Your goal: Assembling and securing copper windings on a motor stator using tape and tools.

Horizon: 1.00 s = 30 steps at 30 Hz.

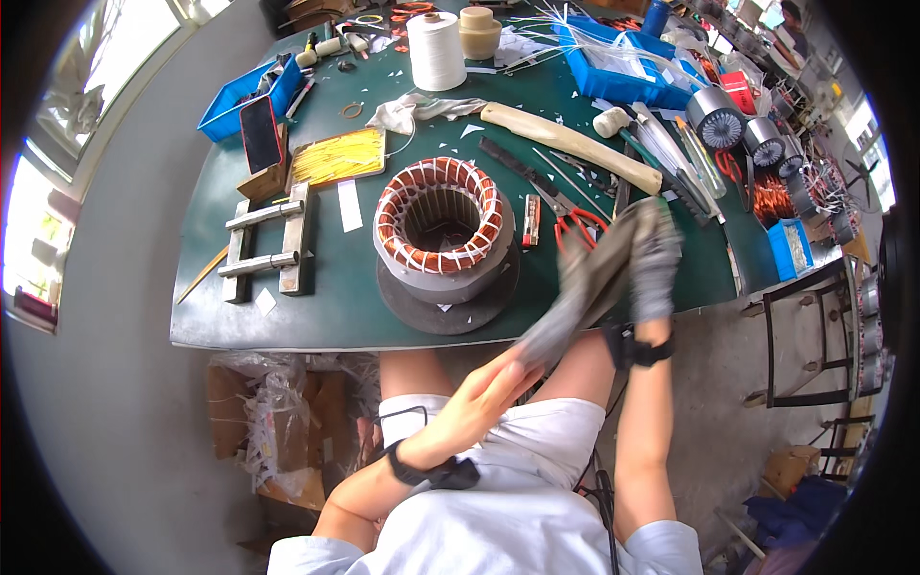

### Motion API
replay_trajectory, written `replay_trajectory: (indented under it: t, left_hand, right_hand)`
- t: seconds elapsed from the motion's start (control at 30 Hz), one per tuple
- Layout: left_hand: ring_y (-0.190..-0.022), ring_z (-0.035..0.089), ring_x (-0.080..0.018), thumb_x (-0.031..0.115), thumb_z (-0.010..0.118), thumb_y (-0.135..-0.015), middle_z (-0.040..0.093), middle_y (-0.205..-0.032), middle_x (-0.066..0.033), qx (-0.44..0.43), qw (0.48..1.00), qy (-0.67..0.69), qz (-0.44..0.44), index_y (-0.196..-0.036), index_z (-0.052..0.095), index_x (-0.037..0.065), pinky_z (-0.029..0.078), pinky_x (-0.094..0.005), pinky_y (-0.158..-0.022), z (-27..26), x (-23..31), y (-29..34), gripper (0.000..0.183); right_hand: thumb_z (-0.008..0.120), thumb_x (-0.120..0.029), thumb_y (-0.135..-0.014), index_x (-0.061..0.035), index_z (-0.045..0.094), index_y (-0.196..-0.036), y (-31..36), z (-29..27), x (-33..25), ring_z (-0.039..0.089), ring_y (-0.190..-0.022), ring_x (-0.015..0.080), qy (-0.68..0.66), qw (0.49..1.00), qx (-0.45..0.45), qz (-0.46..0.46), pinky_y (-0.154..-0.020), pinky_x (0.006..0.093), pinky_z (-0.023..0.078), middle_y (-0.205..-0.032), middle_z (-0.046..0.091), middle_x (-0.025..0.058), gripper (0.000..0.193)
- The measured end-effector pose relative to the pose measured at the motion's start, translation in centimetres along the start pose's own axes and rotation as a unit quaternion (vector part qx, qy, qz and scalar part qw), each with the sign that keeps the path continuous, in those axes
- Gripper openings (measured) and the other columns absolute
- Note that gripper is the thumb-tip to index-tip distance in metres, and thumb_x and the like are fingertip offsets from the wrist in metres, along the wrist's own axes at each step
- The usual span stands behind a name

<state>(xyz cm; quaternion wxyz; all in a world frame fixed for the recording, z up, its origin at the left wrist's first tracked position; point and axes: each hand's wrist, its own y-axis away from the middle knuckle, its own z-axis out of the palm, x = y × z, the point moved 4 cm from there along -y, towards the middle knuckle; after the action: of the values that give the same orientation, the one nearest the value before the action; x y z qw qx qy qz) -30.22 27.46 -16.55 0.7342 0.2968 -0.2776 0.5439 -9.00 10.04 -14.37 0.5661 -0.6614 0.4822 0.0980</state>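
Observation:
My bare left hand (487,395) is at the cuff of a loose grey work glove (556,326). Its fingers vanish at the cuff, and whether they are inside it or grip it is hidden. From there the glove stretches up and right to my right hand (655,261), which wears a grey glove too and is closed on the far end, smeared by motion. Just left of the loose glove stands a motor stator (443,230) with copper windings laced in white cord, on a round dark base plate (450,319). Red-handled scissors (580,226) lie behind the loose glove.
On the green table (335,321) are a metal frame (264,251), yellow strips in a tray (337,155), a phone (261,134), a white thread cone (437,53), a wooden bar (573,147) and a small box (532,220). Blue trays (623,81) and motor parts (717,117) crowd the right.

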Motion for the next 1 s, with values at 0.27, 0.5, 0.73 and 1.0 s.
replay_trajectory:
  t: [0.27, 0.5, 0.73, 1.0]
  left_hand:
    - [-0.139, 0.011, -0.0254, 0.058, 0.022, -0.092, 0.010, -0.151, -0.0125, 0.126, 0.896, -0.079, 0.417, -0.146, 0.008, 0.016, 0.009, -0.0428, -0.111, -1.7, 15.1, 4.9, 0.070]
    - [-0.140, -0.008, -0.0262, 0.075, 0.012, -0.082, 0.001, -0.152, -0.0081, 0.257, 0.778, -0.214, 0.532, -0.146, -0.001, 0.028, -0.010, -0.0477, -0.108, -2.5, 18.1, 7.8, 0.080]
    - [-0.139, -0.010, -0.0267, 0.078, 0.006, -0.079, -0.001, -0.152, -0.0111, 0.318, 0.707, -0.294, 0.560, -0.145, -0.006, 0.029, -0.014, -0.0533, -0.105, -2.3, 19.4, 8.4, 0.083]
    - [-0.139, -0.010, -0.0295, 0.078, 0.004, -0.078, -0.001, -0.152, -0.0134, 0.367, 0.633, -0.356, 0.581, -0.145, -0.009, 0.028, -0.014, -0.0546, -0.104, -2.1, 19.7, 9.7, 0.085]
  right_hand:
    - [0.047, -0.043, -0.092, -0.0131, 0.057, -0.111, -12.3, -1.8, 15.4, 0.059, -0.080, 0.0085, -0.476, 0.813, -0.069, 0.328, -0.069, 0.0250, 0.048, -0.094, 0.062, -0.0015, 0.036]
    - [0.054, -0.028, -0.088, -0.0078, 0.046, -0.125, -6.8, 2.7, 12.2, 0.054, -0.105, 0.0188, -0.009, 0.988, -0.130, 0.080, -0.090, 0.0361, 0.043, -0.117, 0.055, 0.0128, 0.043]
    - [0.050, -0.028, -0.087, -0.0129, 0.046, -0.127, 0.0, 6.1, 10.5, 0.053, -0.108, 0.0234, 0.278, 0.929, -0.198, -0.143, -0.090, 0.0350, 0.042, -0.118, 0.056, 0.0111, 0.043]
    - [0.060, -0.024, -0.076, -0.0173, 0.051, -0.122, 2.7, 6.8, 7.5, 0.055, -0.102, 0.0347, 0.204, 0.910, -0.326, -0.157, -0.089, 0.0418, 0.043, -0.111, 0.058, 0.0160, 0.047]
